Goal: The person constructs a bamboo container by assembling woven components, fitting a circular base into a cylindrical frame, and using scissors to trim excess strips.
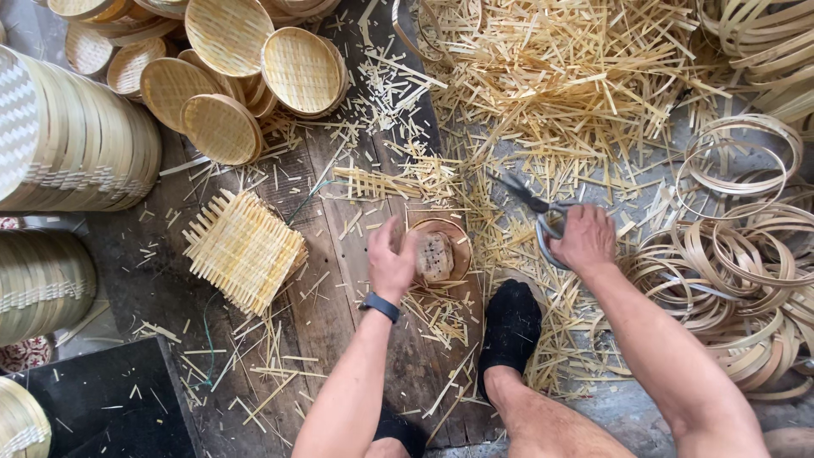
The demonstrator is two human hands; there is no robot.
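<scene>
My left hand (392,259) rests against a round bamboo hoop (458,233) with a small woven piece (435,256) inside it, standing on a wooden board (339,280). A dark band sits on that wrist. My right hand (583,239) grips a pair of metal shears (527,202), blades pointing up-left over the straw-coloured offcuts. A stack of square woven bamboo mats (244,248) lies left of the left hand. My foot in a black sock (509,326) rests below the hoop.
Finished round woven lids (225,127) are piled at the top left, with tall stacks (76,136) along the left edge. Loose bamboo rings (746,254) crowd the right side. A heap of cut bamboo strips (560,76) covers the top centre.
</scene>
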